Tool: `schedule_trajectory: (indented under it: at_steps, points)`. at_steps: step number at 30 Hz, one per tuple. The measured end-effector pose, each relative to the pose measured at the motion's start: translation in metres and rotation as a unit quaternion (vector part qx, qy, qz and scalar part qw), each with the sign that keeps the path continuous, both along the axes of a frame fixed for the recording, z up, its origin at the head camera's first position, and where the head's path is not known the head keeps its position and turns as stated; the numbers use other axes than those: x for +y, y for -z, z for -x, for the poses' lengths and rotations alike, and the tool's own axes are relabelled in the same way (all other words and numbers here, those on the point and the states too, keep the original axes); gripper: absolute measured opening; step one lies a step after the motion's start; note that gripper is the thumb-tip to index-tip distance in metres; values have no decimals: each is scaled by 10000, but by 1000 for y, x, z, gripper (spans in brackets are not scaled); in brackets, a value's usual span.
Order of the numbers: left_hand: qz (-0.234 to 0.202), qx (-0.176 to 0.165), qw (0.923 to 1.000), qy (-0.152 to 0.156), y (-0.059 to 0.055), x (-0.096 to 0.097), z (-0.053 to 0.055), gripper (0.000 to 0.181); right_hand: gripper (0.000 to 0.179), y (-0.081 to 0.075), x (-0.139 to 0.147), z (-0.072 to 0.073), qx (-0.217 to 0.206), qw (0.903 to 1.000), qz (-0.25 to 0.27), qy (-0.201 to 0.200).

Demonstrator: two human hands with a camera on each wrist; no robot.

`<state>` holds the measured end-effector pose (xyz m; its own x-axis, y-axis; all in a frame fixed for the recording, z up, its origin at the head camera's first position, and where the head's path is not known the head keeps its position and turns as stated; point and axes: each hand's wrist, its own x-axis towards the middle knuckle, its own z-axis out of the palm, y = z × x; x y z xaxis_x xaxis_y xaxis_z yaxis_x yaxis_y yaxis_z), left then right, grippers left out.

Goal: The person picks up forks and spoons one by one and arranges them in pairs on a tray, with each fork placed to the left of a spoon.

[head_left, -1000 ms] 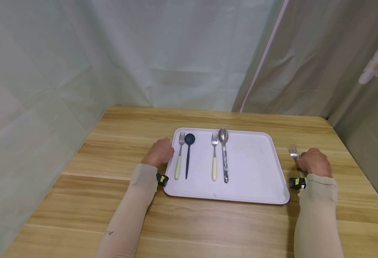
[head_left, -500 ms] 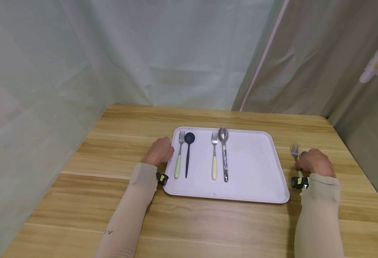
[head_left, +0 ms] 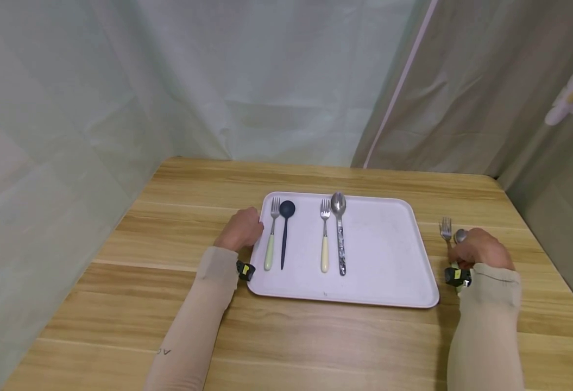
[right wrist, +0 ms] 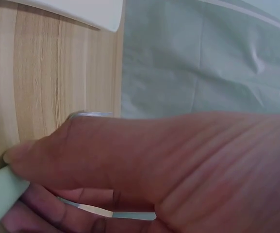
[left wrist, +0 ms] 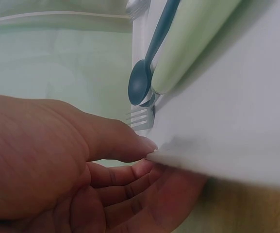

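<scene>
My left hand (head_left: 241,230) pinches the left rim of a white tray (head_left: 379,255), thumb on top and fingers beneath, as the left wrist view shows. Nearest to it on the tray lie a green-handled fork (head_left: 269,252) and a dark blue spoon (head_left: 288,210). To the right of the tray, my right hand (head_left: 483,248) holds another green-handled fork (head_left: 445,229) by its handle (right wrist: 4,196), between thumb and fingers; its tines point to the back. Beside this fork shows the silver bowl of a spoon (head_left: 460,235), its rest hidden under the hand.
Mid-tray lie a cream-handled fork (head_left: 325,252) and a silver spoon (head_left: 338,205) with a patterned grey handle, side by side. All stands on a wooden table (head_left: 335,347). Curtains (head_left: 286,81) hang behind and along both sides.
My right hand has shifted slightly right and toward me, so more of the spoon's bowl and the fork's green handle shows. My left hand and the tray keep their places.
</scene>
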<state>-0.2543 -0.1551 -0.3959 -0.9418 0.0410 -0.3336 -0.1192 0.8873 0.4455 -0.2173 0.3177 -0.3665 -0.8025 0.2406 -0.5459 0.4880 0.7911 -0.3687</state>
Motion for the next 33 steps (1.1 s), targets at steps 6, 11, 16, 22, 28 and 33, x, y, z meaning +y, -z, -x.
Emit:
schedule_trajectory:
  at_steps: [6, 11, 16, 22, 28, 33]
  points:
    - [33, 39, 10000, 32, 1, -1, 0, 26, 26, 1, -2, 1, -44, 9999, 79, 45]
    - [88, 12, 10000, 15, 1, 0, 0, 27, 31, 1, -3, 3, -67, 10000, -46, 40]
    - [58, -4, 10000, 8, 0, 0, 0, 26, 31, 2, -5, 4, -142, 9998, -78, 84]
    - [21, 9, 10000, 3, 1, 0, 0, 26, 29, 3, -7, 5, -173, 9998, -43, 113]
    - [45, 39, 10000, -15, 2, -1, 0, 26, 29, 4, -7, 6, -76, 9999, -16, 111]
    - [84, -2, 10000, -14, 2, -1, 1, 26, 29, 5, -8, 7, -24, 10000, -39, 30]
